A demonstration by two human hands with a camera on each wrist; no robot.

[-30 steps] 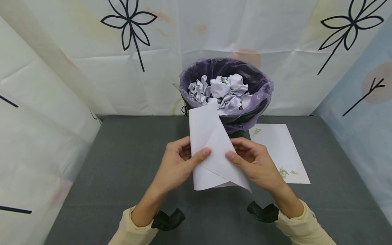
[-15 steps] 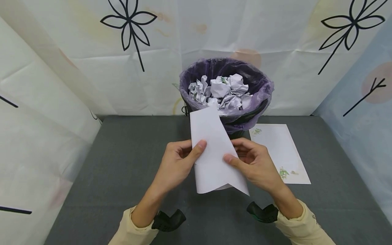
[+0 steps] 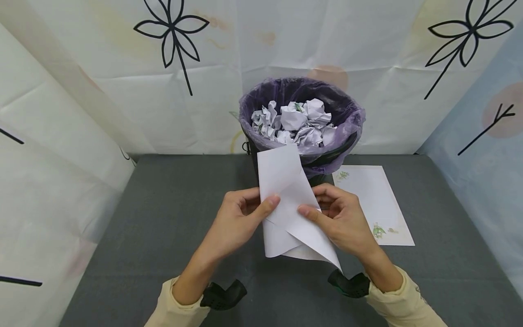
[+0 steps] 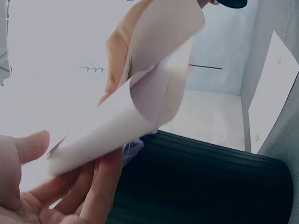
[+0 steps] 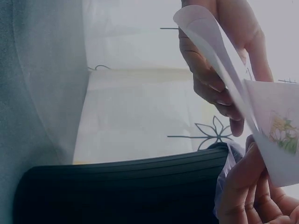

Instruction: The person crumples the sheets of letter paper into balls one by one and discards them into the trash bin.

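The folded sheet [image 3: 289,195] now sits slightly farther right, our left hand [image 3: 240,214] and right hand [image 3: 341,217] pinching it, ideally with even pressure to keep layers aligned.

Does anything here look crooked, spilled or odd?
Only the folded paper held by the left hand and right hand: its layers lie askew, with one lower corner jutting out. Nothing looks spilled; the crumpled paper sits inside the bin.
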